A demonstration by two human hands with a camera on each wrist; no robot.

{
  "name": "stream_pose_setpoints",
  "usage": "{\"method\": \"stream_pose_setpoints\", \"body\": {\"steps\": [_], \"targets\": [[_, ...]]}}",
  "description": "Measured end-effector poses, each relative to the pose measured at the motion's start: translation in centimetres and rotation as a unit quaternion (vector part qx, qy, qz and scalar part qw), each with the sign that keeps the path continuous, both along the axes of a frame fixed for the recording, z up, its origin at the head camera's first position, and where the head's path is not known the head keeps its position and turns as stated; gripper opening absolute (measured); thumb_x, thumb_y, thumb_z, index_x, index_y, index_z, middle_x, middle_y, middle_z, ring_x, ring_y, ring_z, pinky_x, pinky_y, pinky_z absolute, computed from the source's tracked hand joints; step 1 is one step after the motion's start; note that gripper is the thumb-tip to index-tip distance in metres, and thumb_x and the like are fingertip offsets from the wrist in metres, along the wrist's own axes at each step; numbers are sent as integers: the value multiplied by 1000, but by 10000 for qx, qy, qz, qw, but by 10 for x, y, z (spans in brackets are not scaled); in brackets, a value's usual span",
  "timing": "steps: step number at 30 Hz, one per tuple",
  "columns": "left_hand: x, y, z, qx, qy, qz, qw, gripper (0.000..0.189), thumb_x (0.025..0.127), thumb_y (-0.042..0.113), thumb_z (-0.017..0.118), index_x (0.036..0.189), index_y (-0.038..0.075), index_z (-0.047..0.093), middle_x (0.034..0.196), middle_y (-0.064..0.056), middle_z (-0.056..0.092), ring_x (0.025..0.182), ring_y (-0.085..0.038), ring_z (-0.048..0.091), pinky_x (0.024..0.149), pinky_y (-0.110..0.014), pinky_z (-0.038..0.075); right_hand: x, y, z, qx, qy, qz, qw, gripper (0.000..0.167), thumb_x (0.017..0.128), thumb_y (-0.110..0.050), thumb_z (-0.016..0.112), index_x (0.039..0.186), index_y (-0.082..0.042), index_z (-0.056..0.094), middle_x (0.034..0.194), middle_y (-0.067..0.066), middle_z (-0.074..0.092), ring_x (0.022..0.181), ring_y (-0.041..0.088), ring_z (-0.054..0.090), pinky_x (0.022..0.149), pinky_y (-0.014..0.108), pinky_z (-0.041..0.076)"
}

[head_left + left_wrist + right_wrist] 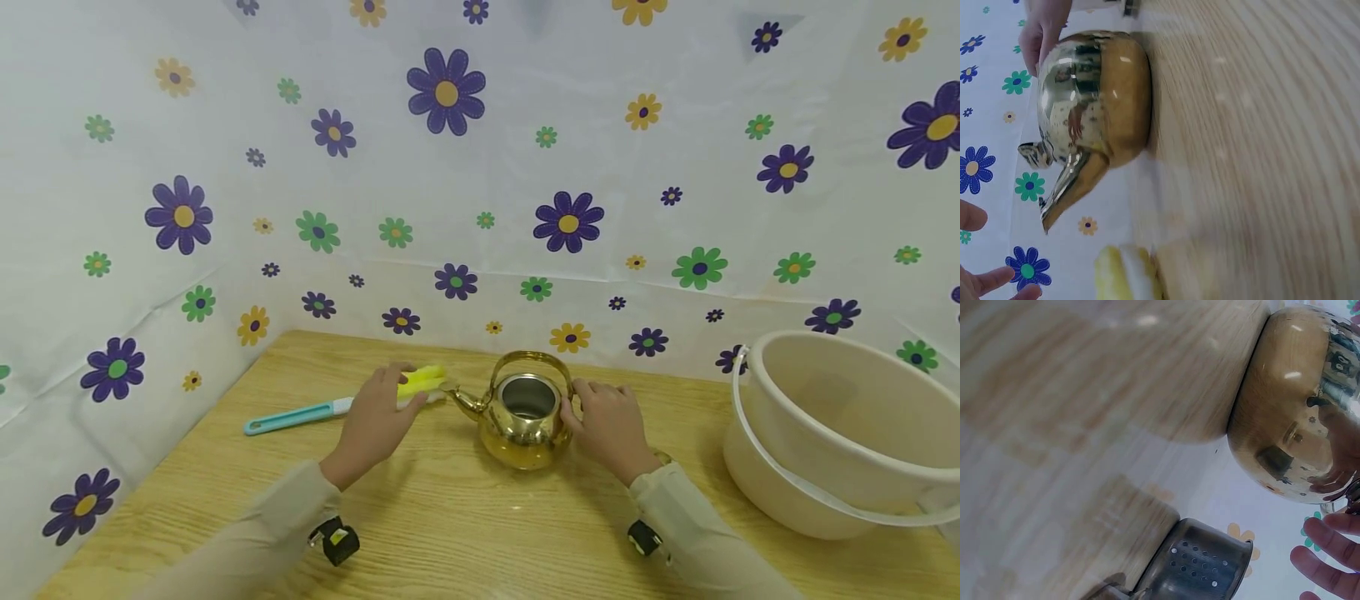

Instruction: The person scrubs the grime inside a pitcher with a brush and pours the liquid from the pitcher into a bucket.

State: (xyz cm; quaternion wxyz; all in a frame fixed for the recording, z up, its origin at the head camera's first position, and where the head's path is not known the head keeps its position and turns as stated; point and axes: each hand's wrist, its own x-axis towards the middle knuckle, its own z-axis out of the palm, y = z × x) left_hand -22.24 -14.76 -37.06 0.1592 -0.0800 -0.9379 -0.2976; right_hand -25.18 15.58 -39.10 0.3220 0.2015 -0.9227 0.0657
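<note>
A shiny gold kettle stands upright with its lid off, its spout pointing left and its hoop handle raised. My right hand is at the kettle's right side, thumb and forefinger pinching it near the rim and handle base. My left hand hovers left of the spout, with its fingers spread and apart from the kettle. Partly behind that hand lies a brush with a teal handle and a yellow head. A perforated metal strainer stands on the table beside the kettle.
A large cream bucket with a white carrying handle stands at the right of the wooden table. A flower-patterned white sheet hangs behind the table and along its left side.
</note>
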Motion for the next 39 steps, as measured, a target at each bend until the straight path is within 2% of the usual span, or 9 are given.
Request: {"method": "stream_pose_setpoints", "body": {"steps": [4, 8, 10, 14, 18, 22, 29, 36, 39], "targets": [[-2, 9, -4, 697, -559, -84, 9960, 50, 95, 33, 52, 135, 5, 43, 121, -19, 56, 106, -33, 57, 83, -46, 49, 1, 0, 0, -7, 5, 2, 10000, 16, 86, -23, 61, 89, -8, 64, 69, 5, 66, 60, 21, 62, 65, 41, 47], [-6, 16, -10, 1340, -933, -139, 9865, 51, 97, 34, 50, 137, 4, 38, 119, -18, 56, 101, -30, 60, 76, -41, 51, 1, 1, 0, -20, 21, -7, 10000, 16, 86, -23, 61, 89, -7, 65, 71, 6, 68, 62, 22, 63, 64, 41, 47], [-8, 19, -15, 1725, -1180, -133, 9778, 52, 97, 34, 48, 138, 4, 36, 120, -19, 56, 102, -31, 60, 75, -40, 50, 1, 1, 0, -19, 15, -18, 10000, 17, 86, -23, 61, 89, -7, 65, 73, 6, 68, 63, 23, 63, 64, 41, 47], [-12, 26, -23, 2397, -1708, -118, 9556, 51, 98, 33, 45, 139, 5, 32, 125, -22, 53, 110, -36, 56, 84, -44, 47, 1, 1, -1, -14, -42, -47, 10000, 18, 86, -24, 62, 91, -7, 65, 74, 6, 68, 64, 23, 64, 64, 40, 46], [-12, 32, -26, 2856, -2083, -159, 9353, 48, 98, 31, 43, 137, 4, 34, 133, -28, 46, 117, -42, 50, 93, -53, 42, 2, 1, -2, -21, -77, -61, 9999, 20, 86, -25, 62, 93, -7, 65, 76, 7, 69, 66, 24, 64, 64, 40, 46], [-14, 40, -27, 3138, -2308, -165, 9209, 46, 98, 30, 43, 133, 1, 39, 135, -28, 45, 116, -43, 50, 95, -54, 41, 2, 1, -2, -45, -113, -60, 9999, 21, 87, -26, 61, 94, -6, 66, 77, 8, 69, 67, 25, 65, 65, 41, 46], [-19, 53, -29, 3229, -2533, -176, 9118, 47, 98, 30, 41, 130, -4, 41, 129, -28, 50, 112, -41, 54, 92, -49, 44, 0, 1, 0, -25, -302, -96, 9995, 23, 89, -28, 59, 95, -7, 65, 78, 7, 69, 68, 25, 65, 68, 43, 48], [-26, 60, -39, 3199, -2718, -143, 9075, 44, 98, 31, 40, 126, -1, 47, 117, -22, 58, 99, -29, 58, 77, -35, 47, -2, -1, 4, 99, -454, -158, 9988, 23, 90, -31, 56, 90, -8, 63, 68, 4, 65, 62, 23, 63, 64, 41, 47], [-28, 62, -40, 3179, -2802, -188, 9056, 46, 98, 33, 39, 128, -1, 48, 116, -21, 58, 99, -29, 59, 81, -38, 48, -2, -1, 7, 91, -700, -182, 9973, 24, 91, -32, 55, 90, -9, 62, 67, 3, 64, 60, 22, 61, 64, 41, 46]]}}
